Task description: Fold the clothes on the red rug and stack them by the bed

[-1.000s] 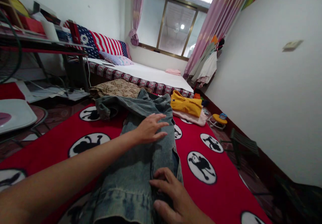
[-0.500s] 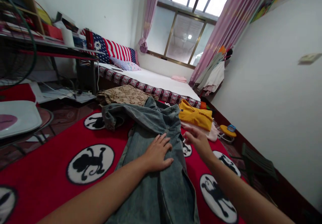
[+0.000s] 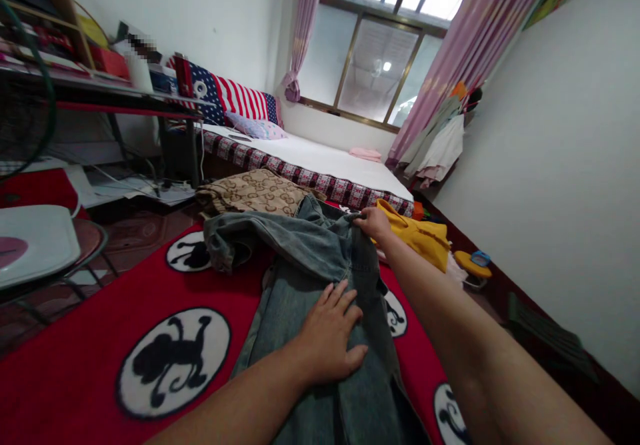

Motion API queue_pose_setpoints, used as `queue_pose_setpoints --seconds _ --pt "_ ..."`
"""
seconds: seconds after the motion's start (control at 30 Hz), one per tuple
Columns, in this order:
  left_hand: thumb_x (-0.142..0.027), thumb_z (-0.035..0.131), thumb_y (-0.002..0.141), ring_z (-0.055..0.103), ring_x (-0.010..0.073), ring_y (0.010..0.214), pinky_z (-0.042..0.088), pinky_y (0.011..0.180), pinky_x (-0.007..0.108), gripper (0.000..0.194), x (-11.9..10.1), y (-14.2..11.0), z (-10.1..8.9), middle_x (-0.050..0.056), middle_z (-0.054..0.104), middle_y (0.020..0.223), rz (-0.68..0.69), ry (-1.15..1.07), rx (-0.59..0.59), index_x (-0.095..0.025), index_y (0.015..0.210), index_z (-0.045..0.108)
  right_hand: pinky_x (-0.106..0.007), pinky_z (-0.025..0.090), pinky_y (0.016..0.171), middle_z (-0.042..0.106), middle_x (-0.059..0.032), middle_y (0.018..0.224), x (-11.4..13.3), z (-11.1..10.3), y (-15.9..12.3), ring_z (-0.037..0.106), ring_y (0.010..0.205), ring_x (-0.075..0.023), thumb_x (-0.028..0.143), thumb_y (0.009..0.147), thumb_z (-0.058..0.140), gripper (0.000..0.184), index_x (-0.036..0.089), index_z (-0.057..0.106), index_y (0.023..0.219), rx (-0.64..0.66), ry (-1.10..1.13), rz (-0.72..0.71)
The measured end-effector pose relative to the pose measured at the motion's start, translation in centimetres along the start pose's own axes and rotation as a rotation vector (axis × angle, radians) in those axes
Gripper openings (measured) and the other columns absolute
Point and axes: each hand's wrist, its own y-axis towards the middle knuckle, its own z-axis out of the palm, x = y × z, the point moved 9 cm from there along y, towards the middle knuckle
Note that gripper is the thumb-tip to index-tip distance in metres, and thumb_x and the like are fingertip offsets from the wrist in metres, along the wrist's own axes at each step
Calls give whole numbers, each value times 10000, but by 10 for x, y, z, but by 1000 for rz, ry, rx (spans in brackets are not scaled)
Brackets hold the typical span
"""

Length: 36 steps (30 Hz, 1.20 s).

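Observation:
A faded blue denim garment [image 3: 320, 258] lies spread on a red blanket [image 3: 110, 305] printed with black monkey figures in white circles. My left hand [image 3: 327, 335] rests flat on the denim's middle, fingers stretched out. My right hand [image 3: 373, 222] reaches to the garment's far edge and pinches the denim there. A folded yellow garment [image 3: 423, 238] lies just right of that hand. A brown patterned cloth [image 3: 255, 192] sits beyond the denim.
A bed [image 3: 320, 158] with a white sheet and flag-print pillow stands under the window. A dark desk [image 3: 100, 98] with books, cables beneath, is at left, a white stool [image 3: 35, 242] nearer. Clothes hang by pink curtains [image 3: 445, 138]. A small yellow toy [image 3: 473, 262] sits by the right wall.
My right hand has moved from the near part of the denim out to its far edge and closed on it. My left hand has slid a little nearer along the denim.

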Motion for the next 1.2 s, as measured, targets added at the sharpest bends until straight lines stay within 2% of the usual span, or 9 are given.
queue_pose_setpoints --seconds 0.13,0.27,0.37,0.57,0.8,0.97,1.07,1.13,1.2 --pt "-502 622 792 157 321 1488 119 1228 531 506 0 1 0 124 404 1517 -24 10 21 -201 1197 587 -352 457 902 692 -154 1114 -3 32 -12 622 1094 -273 333 922 492 318 159 649 1137 -72 -33 114" --pt "-506 617 798 210 323 1473 136 1221 535 472 0 2 -1 118 458 1475 -18 32 21 -208 1164 602 -410 460 923 680 -229 1129 -9 74 -30 640 1090 -303 269 949 457 370 87 558 1256 35 -24 175" --pt "-503 628 792 240 320 1462 162 1211 540 439 2 2 -3 97 480 1457 -7 42 0 -230 1135 608 -411 431 992 626 -236 1257 -8 80 -35 603 1172 -296 245 943 469 512 47 402 1411 107 14 128" --pt "-485 628 807 260 310 1450 170 1196 538 383 2 4 -3 86 499 1439 6 82 14 -223 1086 614 -348 303 1137 425 -152 1505 -4 69 -86 427 1363 -203 237 936 464 684 85 182 1541 177 198 -96" --pt "-475 588 845 283 308 1438 183 1183 546 368 2 3 -2 97 507 1426 49 129 14 -204 1094 606 -426 177 1201 298 -95 1582 -19 41 -216 151 1496 -228 347 915 528 596 150 415 1466 240 438 -166" --pt "-452 584 854 318 316 1416 209 1169 554 343 1 3 -2 110 507 1407 76 133 0 -191 1075 597 -440 321 1146 548 -116 1412 -36 -1 -315 488 1326 -233 461 870 567 518 188 590 1310 281 771 -65" --pt "-377 597 838 396 289 1360 313 1140 477 324 1 1 -18 145 445 1425 67 63 -134 -162 1080 581 -460 468 1019 701 -112 1162 -55 -21 -364 657 1087 -244 463 787 654 471 188 659 1169 229 943 129" --pt "-278 555 837 494 252 1249 410 1070 411 248 6 -6 -35 143 508 1315 36 6 -260 -150 1047 589 -459 510 961 718 -111 1088 -58 -32 -393 685 1002 -246 433 770 677 424 184 671 1114 205 981 201" --pt "-149 484 801 583 221 1054 479 971 377 173 12 -15 -45 96 610 1054 18 -21 -275 -162 897 627 -449 518 951 705 -112 1112 -48 -43 -418 679 1009 -244 374 795 665 377 193 659 1126 219 985 179"
